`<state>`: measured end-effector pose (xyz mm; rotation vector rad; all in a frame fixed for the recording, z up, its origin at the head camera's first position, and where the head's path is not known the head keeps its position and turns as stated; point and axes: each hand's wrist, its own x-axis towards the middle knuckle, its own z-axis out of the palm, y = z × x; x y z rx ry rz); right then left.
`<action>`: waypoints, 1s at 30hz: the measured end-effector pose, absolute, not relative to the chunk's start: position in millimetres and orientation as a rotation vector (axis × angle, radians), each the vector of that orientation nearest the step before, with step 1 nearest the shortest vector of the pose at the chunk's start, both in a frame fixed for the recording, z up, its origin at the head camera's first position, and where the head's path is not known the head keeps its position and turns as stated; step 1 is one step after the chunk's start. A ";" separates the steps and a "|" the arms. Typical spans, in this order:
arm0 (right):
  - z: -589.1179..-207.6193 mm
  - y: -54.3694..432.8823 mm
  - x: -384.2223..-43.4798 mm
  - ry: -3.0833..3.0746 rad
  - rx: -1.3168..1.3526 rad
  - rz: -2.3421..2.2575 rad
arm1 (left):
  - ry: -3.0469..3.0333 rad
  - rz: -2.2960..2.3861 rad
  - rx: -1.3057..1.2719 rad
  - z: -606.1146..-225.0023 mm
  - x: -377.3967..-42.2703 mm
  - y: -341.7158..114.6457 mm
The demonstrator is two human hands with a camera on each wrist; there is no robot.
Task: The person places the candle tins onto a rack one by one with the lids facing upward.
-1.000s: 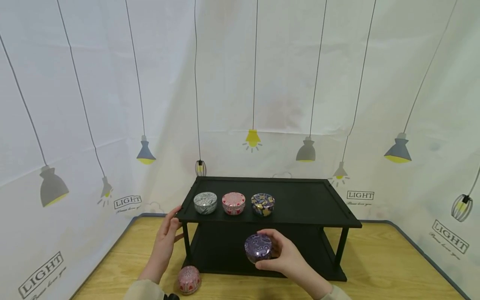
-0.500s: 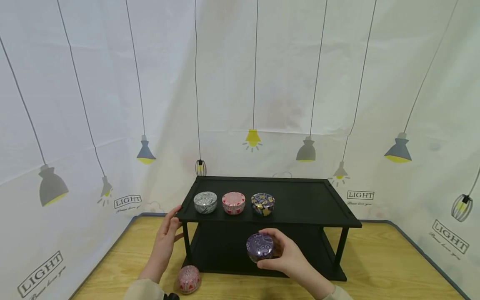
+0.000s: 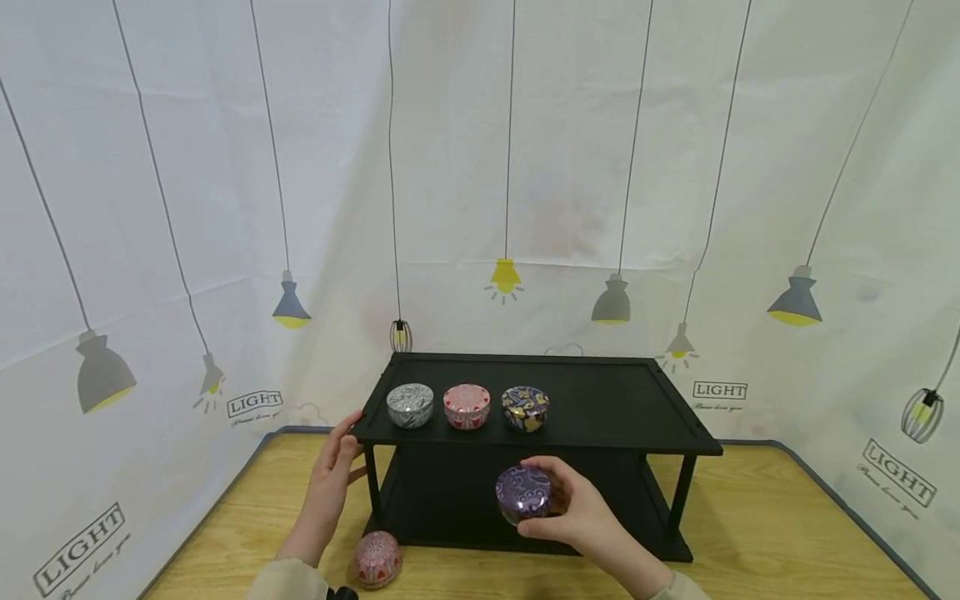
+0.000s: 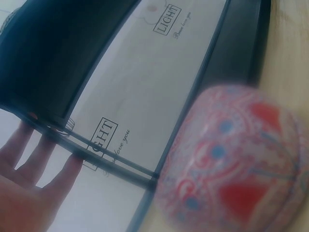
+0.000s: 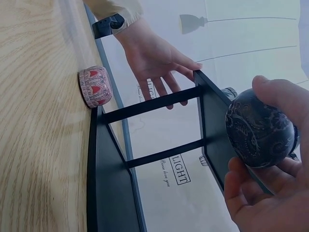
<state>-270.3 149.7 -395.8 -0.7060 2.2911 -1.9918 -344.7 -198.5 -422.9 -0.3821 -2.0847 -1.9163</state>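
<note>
In the head view my right hand (image 3: 573, 508) grips a round purple patterned tin (image 3: 522, 493) between thumb and fingers, held up in front of the black two-tier shelf (image 3: 600, 408). My left hand (image 3: 330, 471) touches the shelf's left end with its fingers extended, as the right wrist view also shows (image 5: 157, 60). On the upper tier stand a grey-white leaf-patterned tin (image 3: 410, 406), a pink-red tin (image 3: 467, 407) and a navy-gold tin (image 3: 526, 408) in a row. Another pink-red tin (image 3: 378, 559) sits on the table by the shelf's front left corner.
The shelf stands on a wooden table (image 3: 225, 533) with a dark edge. Thin black posts (image 3: 682, 496) join its two tiers. Behind it hangs a pale backdrop (image 3: 465, 167) printed with lamps and lettering. The upper tier's right part is bare.
My right hand has shifted slightly to the right with the purple tin. My left hand and the other tins have stayed where they were.
</note>
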 end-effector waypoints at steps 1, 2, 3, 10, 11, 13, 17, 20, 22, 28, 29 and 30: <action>-395.5 150.0 -270.0 2.294 -0.703 -1.991 | -2.085 -1.916 -0.381 -423.0 -344.7 -198.5; -395.5 150.5 -269.8 2.295 -0.704 -1.992 | -2.084 -1.915 -0.381 -423.2 -344.8 -198.6; -395.4 150.8 -269.8 2.299 -0.704 -1.990 | -2.084 -1.915 -0.379 -423.4 -345.0 -198.7; -395.5 153.3 -270.5 2.317 -0.673 -1.983 | -2.076 -1.889 -0.377 -424.1 -344.6 -197.9; -395.5 153.8 -270.3 2.320 -0.675 -1.983 | -2.076 -1.890 -0.377 -424.1 -344.5 -197.7; -395.3 154.7 -269.8 2.321 -0.674 -1.986 | -2.076 -1.893 -0.378 -424.2 -344.5 -197.6; -394.2 156.2 -268.7 2.325 -0.665 -1.988 | -2.080 -1.896 -0.380 -424.0 -344.6 -197.8; -392.8 157.4 -268.1 2.327 -0.662 -1.989 | -2.081 -1.896 -0.383 -423.6 -344.3 -198.1; -391.9 158.4 -267.6 2.329 -0.661 -1.988 | -2.080 -1.899 -0.386 -423.2 -343.8 -198.2; -389.5 160.4 -266.0 2.351 -0.662 -1.979 | -2.085 -1.898 -0.388 -422.2 -342.0 -198.1; -389.2 160.7 -265.9 2.354 -0.663 -1.977 | -2.087 -1.896 -0.388 -422.0 -341.8 -198.0; -388.9 161.0 -265.7 2.358 -0.663 -1.975 | -2.086 -1.893 -0.388 -422.0 -341.8 -198.1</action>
